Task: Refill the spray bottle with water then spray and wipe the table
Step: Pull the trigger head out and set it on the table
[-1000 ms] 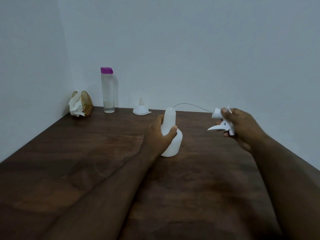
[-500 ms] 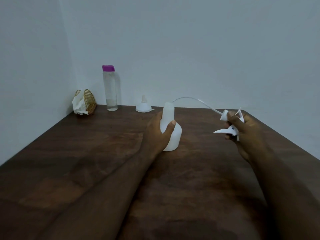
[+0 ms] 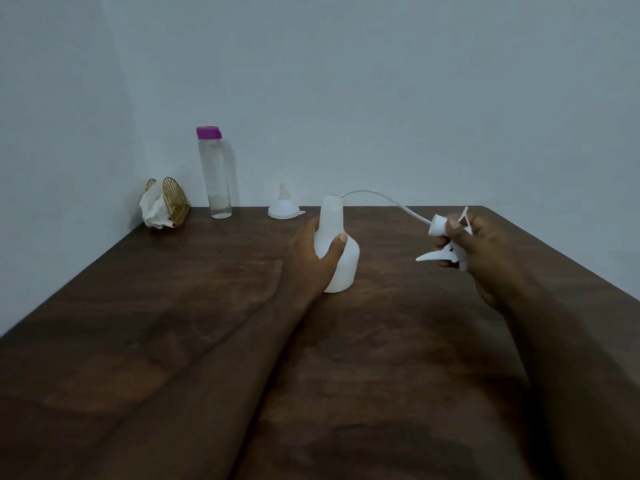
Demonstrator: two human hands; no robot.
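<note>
A white spray bottle body [image 3: 341, 261] stands upright on the dark wooden table [image 3: 173, 306], its neck uncapped. My left hand [image 3: 311, 261] grips its neck and shoulder. To the right, my right hand [image 3: 481, 247] holds the white trigger spray head [image 3: 441, 242] above the table. Its thin dip tube [image 3: 377, 197] curves back to the bottle's mouth, where its end still sits. A clear water bottle with a purple cap [image 3: 214, 174] stands by the back wall, with a white funnel [image 3: 284, 207] upside down to its right.
A gold wire holder with white tissues [image 3: 162, 204] sits in the back left corner. Walls close the table on the left and at the back. The table's right edge runs diagonally behind my right hand.
My right hand has carried the spray head to the right and slightly down, drawing the dip tube out of the bottle. My left hand has kept its grip on the bottle.
</note>
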